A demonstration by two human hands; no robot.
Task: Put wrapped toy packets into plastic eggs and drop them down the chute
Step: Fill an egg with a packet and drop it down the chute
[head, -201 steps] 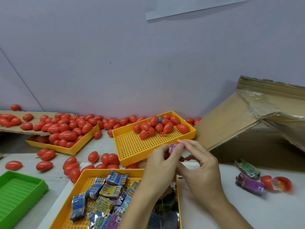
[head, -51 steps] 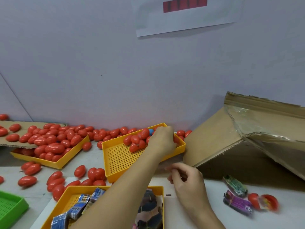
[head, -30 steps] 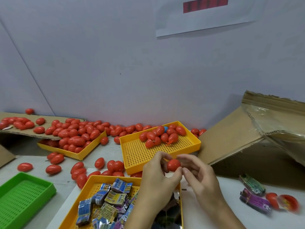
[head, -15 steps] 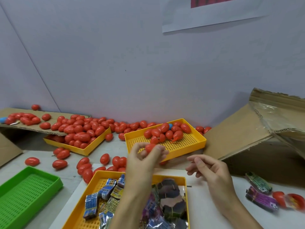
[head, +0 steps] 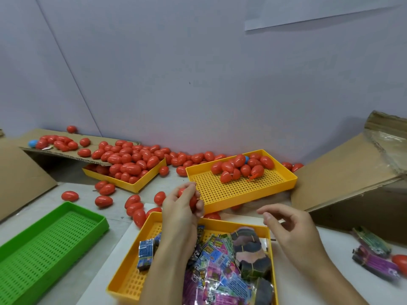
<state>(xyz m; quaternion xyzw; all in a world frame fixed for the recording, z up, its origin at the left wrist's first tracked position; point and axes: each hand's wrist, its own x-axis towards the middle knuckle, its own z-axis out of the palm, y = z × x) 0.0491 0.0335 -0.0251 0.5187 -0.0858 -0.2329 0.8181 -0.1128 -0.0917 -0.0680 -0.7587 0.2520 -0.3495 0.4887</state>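
Red egg (head: 192, 200): gripped in the curled fingers of the left hand (head: 181, 208), held over the far rim of the near yellow tray (head: 132, 280). Right hand (head: 290, 230): loosely curled, nothing held, raised above that tray's right rim. Toy packets (head: 217, 263): heaped inside the tray, uncounted. Three yellow trays and one green tray (head: 44, 245) are counted; bare tabletop is left between green tray and near yellow tray

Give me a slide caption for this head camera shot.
Left hand holding a red egg above the packet tray, right hand empty.
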